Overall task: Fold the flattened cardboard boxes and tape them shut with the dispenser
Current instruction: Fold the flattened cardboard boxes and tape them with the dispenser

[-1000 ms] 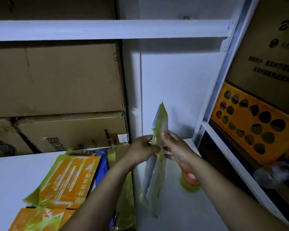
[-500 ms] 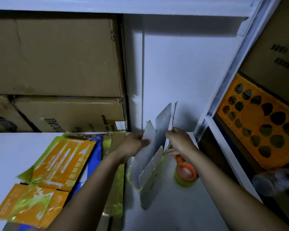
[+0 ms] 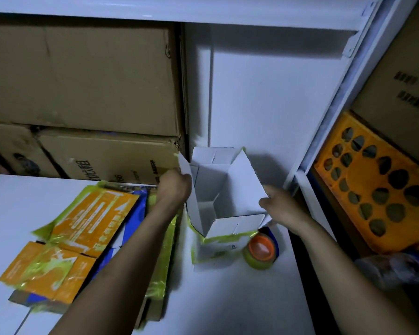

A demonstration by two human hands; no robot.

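A small box (image 3: 224,189), white inside and green-edged outside, stands opened into a square tube on the white shelf (image 3: 228,298), its top flaps spread. My left hand (image 3: 176,186) grips its left wall and flap. My right hand (image 3: 279,205) pinches the right flap near the front corner. A tape roll (image 3: 260,253) with an orange core and yellowish tape lies on the shelf just in front of the box, to its right. A pile of flattened orange, green and blue boxes (image 3: 82,228) lies to the left under my left forearm.
Big brown cartons (image 3: 87,88) are stacked at the back left. A white upright and shelf frame (image 3: 324,122) stands at the right, with an orange perforated crate (image 3: 377,182) and another brown carton (image 3: 402,88) beyond it. An upper shelf board (image 3: 179,8) hangs overhead.
The flat box held upright between both hands has been pulled open into a square tube and lowered towards the shelf. My hands have moved apart to its left and right sides.
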